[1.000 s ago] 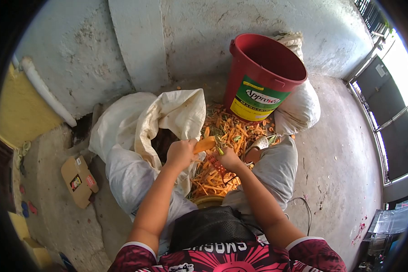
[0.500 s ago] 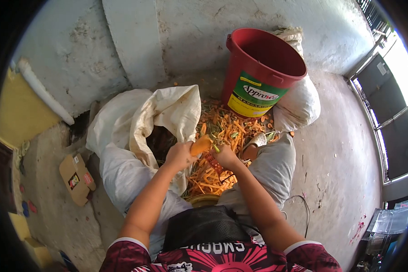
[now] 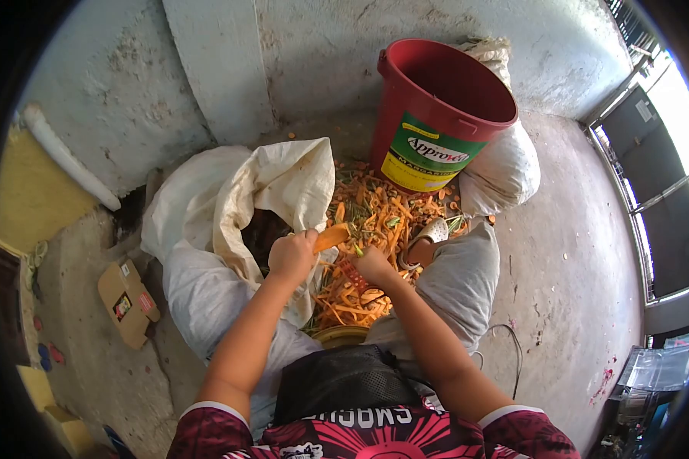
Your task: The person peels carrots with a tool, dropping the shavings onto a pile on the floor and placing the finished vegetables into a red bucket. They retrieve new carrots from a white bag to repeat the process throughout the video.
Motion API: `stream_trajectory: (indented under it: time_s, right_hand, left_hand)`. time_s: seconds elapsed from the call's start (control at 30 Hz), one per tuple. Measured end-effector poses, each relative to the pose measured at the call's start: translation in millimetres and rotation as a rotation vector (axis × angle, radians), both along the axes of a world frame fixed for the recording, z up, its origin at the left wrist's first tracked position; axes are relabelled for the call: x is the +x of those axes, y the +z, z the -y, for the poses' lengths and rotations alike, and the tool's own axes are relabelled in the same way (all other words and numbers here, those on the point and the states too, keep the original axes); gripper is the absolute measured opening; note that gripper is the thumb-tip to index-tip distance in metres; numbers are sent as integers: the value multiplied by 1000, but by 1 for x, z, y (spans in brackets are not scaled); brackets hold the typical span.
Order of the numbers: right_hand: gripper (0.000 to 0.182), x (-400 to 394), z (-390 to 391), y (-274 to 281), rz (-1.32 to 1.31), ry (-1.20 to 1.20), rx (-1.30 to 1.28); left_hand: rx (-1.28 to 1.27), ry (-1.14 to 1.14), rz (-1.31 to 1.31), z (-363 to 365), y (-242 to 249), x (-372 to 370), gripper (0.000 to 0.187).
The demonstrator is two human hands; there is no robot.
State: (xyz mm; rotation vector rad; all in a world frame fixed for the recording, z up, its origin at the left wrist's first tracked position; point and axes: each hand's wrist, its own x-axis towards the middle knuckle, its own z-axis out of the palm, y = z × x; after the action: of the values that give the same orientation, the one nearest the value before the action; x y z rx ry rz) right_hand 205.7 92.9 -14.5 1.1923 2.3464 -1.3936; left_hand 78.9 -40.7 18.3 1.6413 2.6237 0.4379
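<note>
My left hand [image 3: 292,257] is closed round the thick end of an orange carrot [image 3: 331,237], whose other end points right. Close by on the right, my right hand [image 3: 374,267] is closed on a small tool with a yellow-green part [image 3: 358,250] at the fingers; the rest of it is hidden. Below both hands spreads a heap of orange peelings [image 3: 348,310], with green bits mixed in. A red perforated piece [image 3: 353,277] shows just under the right hand. Left of the carrot, a white woven sack [image 3: 314,172] gapes with dark contents inside.
A dark red bucket [image 3: 406,84] with a margarine label stands beyond the peelings, against a full white sack [image 3: 505,172]. Between my legs shows a yellowish rim [image 3: 343,334]. A flattened cardboard piece [image 3: 128,302] lies left; a thin cable [image 3: 519,356] curls on the floor right.
My left hand has drawn a little left, and the carrot now lies flatter, with more of it showing between the hands. My right hand has shifted slightly left.
</note>
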Motion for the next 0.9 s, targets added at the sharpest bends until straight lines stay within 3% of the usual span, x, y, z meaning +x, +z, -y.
stream_trajectory:
  time_s: [0.1,0.17,0.23,0.3,0.33,0.4,0.5,0.6,0.7,0.8,0.9]
  right_hand:
    - [32,-5,-1,-13,105,56,77]
    - [32,3,-10,-35,7,307,58]
    - [31,9,-14,-65,-72,301,-130]
    - [28,10,-13,-91,-103,112,-353]
    - [27,10,-13,-100,-105,58,-400]
    - [26,9,-12,-105,-46,101,-260]
    - [24,6,-2,-54,56,66,-106]
    - [20,11,-3,-18,2,888,639]
    - [19,10,-7,-21,67,717,433]
    - [16,10,-8,-14,148,966,676]
    - [19,13,-3,2,195,977,674]
  left_hand:
    - [32,73,-97,-4,-13,4,26]
    - [73,30,-170,-5,-24,-1,26]
    - [82,17,-193,-5,-29,-2,25]
    - [62,26,-171,-6,-31,-1,25]
    - [39,30,-92,-7,-29,1,25]
    - [-10,38,62,-6,-22,3,26]
    - [-67,-8,251,-5,-17,-2,25]
    - [171,-108,742,0,-39,2,21]
    - [7,141,1194,-3,-41,13,31]
    - [-42,86,1393,-1,-33,11,21]
    - [-116,33,1510,1,-35,9,16]
